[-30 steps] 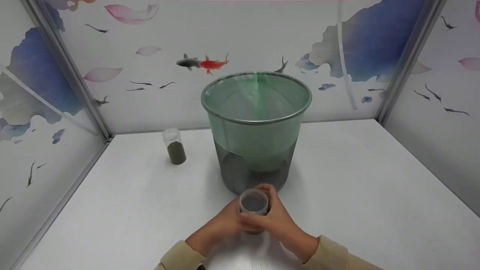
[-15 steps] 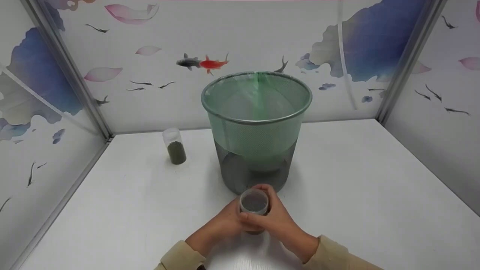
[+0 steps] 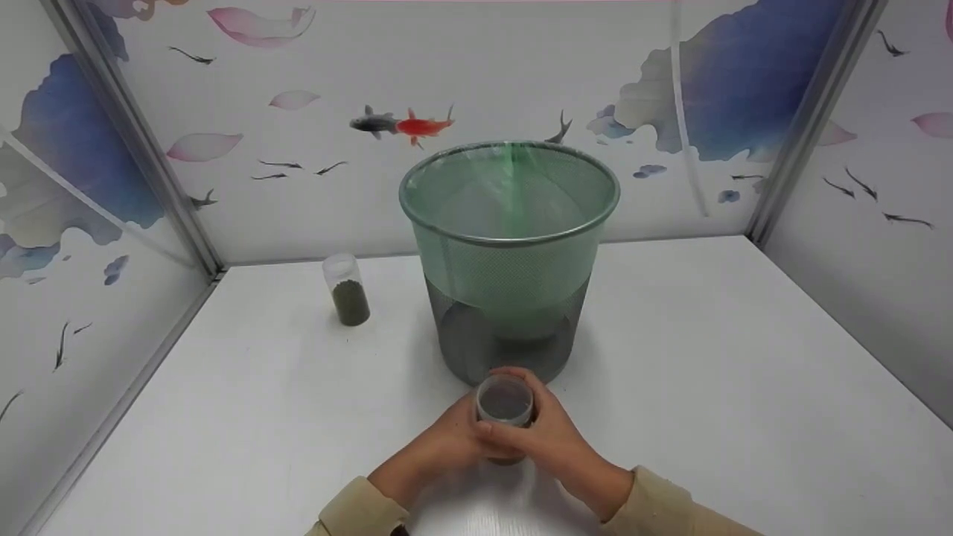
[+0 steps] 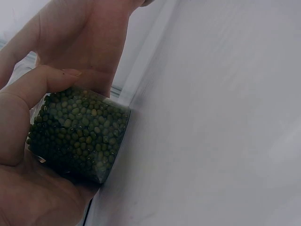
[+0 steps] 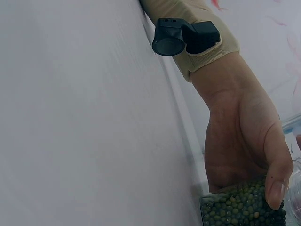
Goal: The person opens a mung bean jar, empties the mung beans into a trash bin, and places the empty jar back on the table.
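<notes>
A clear cylindrical jar of green mung beans [image 4: 80, 134] is in both hands, upright low over the table in the head view. My left hand [image 3: 441, 444] grips its lower part, with the thumb lying across the beans in the right wrist view. My right hand [image 3: 557, 430] curls round the upper part, its thumb on the near side just below the round top [image 3: 505, 400] and its fingers on the far side. Part of the jar's side is hidden behind the hands.
Just beyond the hands stands a mesh wastebasket [image 3: 465, 346] lined with a green bag. A second clear jar [image 3: 347, 292], partly filled with green grains, stands at the back left. Printed panels [image 3: 298, 186] wall the white table [image 3: 715, 372] at the back and sides.
The right hand's fingers have shifted slightly to the left around the far side of the jar's top. The jar, left hand and wastebasket stay in place.
</notes>
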Demonstrator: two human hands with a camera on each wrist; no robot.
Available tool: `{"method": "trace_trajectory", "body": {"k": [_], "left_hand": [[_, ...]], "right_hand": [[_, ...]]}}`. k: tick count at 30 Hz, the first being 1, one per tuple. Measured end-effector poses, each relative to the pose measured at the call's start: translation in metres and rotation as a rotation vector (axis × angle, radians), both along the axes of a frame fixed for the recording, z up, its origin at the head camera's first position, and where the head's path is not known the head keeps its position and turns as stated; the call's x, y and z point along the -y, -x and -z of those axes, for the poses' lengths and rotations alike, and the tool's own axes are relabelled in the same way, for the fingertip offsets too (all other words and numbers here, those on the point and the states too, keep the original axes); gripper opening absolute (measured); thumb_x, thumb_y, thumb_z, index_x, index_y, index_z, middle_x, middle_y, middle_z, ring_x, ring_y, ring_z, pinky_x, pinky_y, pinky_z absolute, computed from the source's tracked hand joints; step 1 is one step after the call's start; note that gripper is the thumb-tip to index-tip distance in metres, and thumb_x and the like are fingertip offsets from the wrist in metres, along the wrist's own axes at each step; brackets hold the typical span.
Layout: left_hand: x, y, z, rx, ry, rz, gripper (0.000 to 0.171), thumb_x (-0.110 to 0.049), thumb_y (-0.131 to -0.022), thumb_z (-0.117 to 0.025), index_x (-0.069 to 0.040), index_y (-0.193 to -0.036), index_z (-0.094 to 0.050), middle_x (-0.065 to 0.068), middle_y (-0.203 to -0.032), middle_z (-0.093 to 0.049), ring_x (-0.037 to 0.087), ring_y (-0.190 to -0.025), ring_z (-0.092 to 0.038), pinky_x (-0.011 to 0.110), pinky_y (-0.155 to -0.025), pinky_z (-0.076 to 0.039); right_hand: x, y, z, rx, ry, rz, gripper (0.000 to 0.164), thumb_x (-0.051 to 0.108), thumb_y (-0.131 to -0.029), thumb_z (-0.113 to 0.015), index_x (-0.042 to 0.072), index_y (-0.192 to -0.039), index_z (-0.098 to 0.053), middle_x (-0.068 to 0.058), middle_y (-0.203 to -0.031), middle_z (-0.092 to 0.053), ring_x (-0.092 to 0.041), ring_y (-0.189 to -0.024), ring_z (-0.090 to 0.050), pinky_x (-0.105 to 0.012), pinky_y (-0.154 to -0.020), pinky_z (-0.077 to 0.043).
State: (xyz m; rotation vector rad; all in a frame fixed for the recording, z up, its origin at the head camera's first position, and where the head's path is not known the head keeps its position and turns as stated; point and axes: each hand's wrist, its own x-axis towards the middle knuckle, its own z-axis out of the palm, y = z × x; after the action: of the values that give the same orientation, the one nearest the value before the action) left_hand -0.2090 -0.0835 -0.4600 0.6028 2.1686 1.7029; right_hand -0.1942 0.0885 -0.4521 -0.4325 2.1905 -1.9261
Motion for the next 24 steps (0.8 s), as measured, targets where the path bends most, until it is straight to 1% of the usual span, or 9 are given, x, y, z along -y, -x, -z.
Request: {"method": "trace_trajectory", "body": {"k": [7,12,16,19,24], "left_hand": [[0.0003,0.0003,0.0009,0.008,0.002,-0.009,0.077,-0.017,-0.077,-0.085,-0.019,-0.143,-0.045,-0.003,-0.133,-0.054,0.017,-0.122,-0.050,0.040,-0.105,-0.038],[0.0004,0.0001,0.0009,-0.005,-0.015,0.010,0.075,-0.016,-0.077,-0.084,-0.019,-0.142,-0.046,-0.003,-0.133,-0.055,0.017,-0.122,-0.051,0.039,-0.106,-0.038],[-0.0002,0.0002,0.0008,-0.019,-0.027,0.013,0.073,-0.016,-0.077,-0.084,-0.018,-0.140,-0.048,-0.002,-0.132,-0.055,0.017,-0.120,-0.051,0.039,-0.105,-0.038],[-0.0005,0.0004,0.0006,-0.013,-0.035,0.006,0.074,-0.015,-0.076,-0.084,-0.018,-0.141,-0.047,-0.002,-0.133,-0.055,0.017,-0.120,-0.050,0.039,-0.105,-0.038],[-0.0012,0.0006,0.0002,-0.017,-0.030,0.007,0.076,-0.016,-0.076,-0.084,-0.020,-0.142,-0.046,-0.003,-0.134,-0.054,0.016,-0.121,-0.050,0.039,-0.106,-0.037]], "right_hand": [[0.0000,0.0000,0.0000,-0.001,-0.007,0.000,0.068,0.033,-0.082,-0.081,0.029,-0.139,-0.046,-0.002,-0.138,-0.049,-0.021,-0.125,-0.048,-0.043,-0.102,-0.039],[0.0001,0.0003,0.0006,-0.009,-0.006,-0.002,0.071,0.033,-0.081,-0.081,0.033,-0.142,-0.043,-0.001,-0.141,-0.046,-0.020,-0.128,-0.046,-0.044,-0.103,-0.037],[0.0002,0.0001,0.0009,-0.019,-0.006,0.020,0.077,0.033,-0.079,-0.083,0.029,-0.142,-0.039,0.000,-0.141,-0.046,-0.018,-0.128,-0.045,-0.044,-0.104,-0.035],[0.0004,0.0000,0.0008,-0.005,0.006,0.033,0.079,0.032,-0.078,-0.084,0.023,-0.141,-0.036,-0.002,-0.139,-0.046,-0.019,-0.126,-0.046,-0.044,-0.104,-0.035],[0.0009,-0.0005,0.0005,0.016,0.014,0.039,0.080,0.032,-0.078,-0.084,0.017,-0.139,-0.034,-0.005,-0.135,-0.047,-0.021,-0.124,-0.047,-0.043,-0.104,-0.036]]}}
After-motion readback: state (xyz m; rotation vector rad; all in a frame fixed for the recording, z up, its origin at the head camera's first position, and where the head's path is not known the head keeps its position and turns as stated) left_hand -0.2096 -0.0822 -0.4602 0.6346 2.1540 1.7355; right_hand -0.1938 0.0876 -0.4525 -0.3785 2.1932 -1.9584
